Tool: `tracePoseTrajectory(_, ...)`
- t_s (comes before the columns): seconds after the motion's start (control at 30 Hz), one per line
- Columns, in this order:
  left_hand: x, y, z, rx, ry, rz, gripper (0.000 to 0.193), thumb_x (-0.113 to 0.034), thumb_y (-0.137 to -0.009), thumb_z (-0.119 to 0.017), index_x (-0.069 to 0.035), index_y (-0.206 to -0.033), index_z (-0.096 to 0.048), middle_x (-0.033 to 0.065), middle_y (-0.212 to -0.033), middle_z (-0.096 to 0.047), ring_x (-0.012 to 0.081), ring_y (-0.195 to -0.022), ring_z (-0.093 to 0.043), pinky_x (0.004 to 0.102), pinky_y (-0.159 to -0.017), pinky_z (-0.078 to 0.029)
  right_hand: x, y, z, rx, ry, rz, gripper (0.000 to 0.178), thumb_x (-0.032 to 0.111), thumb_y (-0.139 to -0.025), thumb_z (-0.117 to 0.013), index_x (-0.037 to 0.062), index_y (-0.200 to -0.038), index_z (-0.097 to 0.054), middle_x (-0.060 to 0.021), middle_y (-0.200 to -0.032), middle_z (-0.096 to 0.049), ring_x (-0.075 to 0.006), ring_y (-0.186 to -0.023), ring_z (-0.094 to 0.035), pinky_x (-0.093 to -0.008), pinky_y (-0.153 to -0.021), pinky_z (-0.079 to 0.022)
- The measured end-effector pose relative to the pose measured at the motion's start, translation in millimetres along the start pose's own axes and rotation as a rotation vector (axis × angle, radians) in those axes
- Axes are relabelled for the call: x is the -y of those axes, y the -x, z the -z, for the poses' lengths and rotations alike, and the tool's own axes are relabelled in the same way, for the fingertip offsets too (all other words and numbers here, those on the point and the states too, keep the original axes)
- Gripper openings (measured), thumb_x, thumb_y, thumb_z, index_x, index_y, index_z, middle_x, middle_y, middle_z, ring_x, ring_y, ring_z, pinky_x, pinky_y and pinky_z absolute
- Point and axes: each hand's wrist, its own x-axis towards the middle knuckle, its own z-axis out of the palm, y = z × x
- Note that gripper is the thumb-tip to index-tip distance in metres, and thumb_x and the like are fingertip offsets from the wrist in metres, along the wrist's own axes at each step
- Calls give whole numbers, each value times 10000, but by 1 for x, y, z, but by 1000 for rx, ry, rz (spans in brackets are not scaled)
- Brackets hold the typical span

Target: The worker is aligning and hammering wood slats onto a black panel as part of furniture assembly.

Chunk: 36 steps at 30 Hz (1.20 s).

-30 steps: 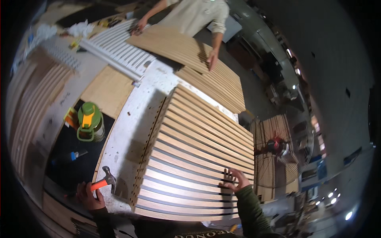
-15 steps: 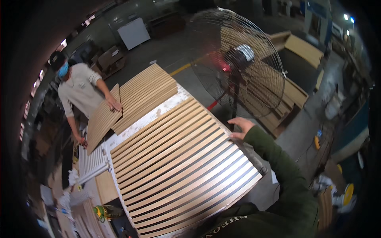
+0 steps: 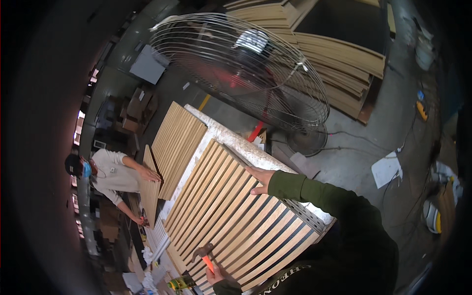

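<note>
At centre frame the right hand (image 3: 259, 178) lies flat on the slatted wooden panel (image 3: 236, 221), fingers (image 3: 251, 169) stretched out and close together, pressing on the upper edge of a slat and gripping nothing. The panel fills the lower middle of the frame, resting on a pale tabletop (image 3: 246, 147). At the bottom edge the left hand (image 3: 216, 275) has its fingers wrapped tight around the orange handle of a hammer (image 3: 205, 255), whose dark head sits on the slats. A large wire-caged floor fan (image 3: 246, 69) stands in the upper middle. At left, another person (image 3: 110, 174) leans over a second slatted panel (image 3: 177, 142). A white sheet (image 3: 387, 168) lies on the floor at right.
</note>
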Motion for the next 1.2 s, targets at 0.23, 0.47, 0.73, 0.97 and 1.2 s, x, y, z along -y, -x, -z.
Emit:
tracePoseTrajectory(0.23,23,-28,48,74,-337,30,112,-158,-795,-486,-51,-811,-457,35,-622,-504,106,-541,-489,210,-506,-411,-5,3,-4,-71,27,-3,772,369,-749,-501,23,-1286,-68,-192,-1324,-113,-301,-1212,-178,-331,-983,-172)
tracePoseTrajectory(0.47,26,-38,56,97,-294,43,179,-234,-797,-499,-77,-752,-427,59,-552,-508,120,-437,-459,217,-394,-368,-15,-1,-17,-91,-40,-31,754,359,-745,-498,67,-1295,-73,-116,-1350,-71,-314,-1204,-190,-415,-959,-204)
tracePoseTrajectory(0.73,21,-41,51,127,-264,96,214,-260,-801,-491,-47,-786,-476,47,-562,-487,128,-461,-467,222,-394,-368,-32,-6,-14,-91,-208,24,676,323,-743,-505,67,-1280,-184,-153,-1323,-168,-282,-1211,-197,-324,-978,-188)
tracePoseTrajectory(0.97,25,-43,56,160,-212,126,187,-264,-800,-504,-77,-807,-493,29,-558,-503,115,-451,-473,208,-375,-361,-36,-6,-17,-127,-241,37,666,273,-721,-535,56,-1267,-222,-153,-1315,-191,-273,-1206,-212,-305,-980,-189)
tracePoseTrajectory(1.2,20,-38,49,138,-258,136,194,-279,-801,-501,-85,-804,-490,30,-547,-502,113,-442,-468,205,-369,-350,-35,-6,-13,-115,-229,61,666,226,-700,-518,47,-1267,-218,-155,-1317,-188,-272,-1204,-218,-297,-979,-195)
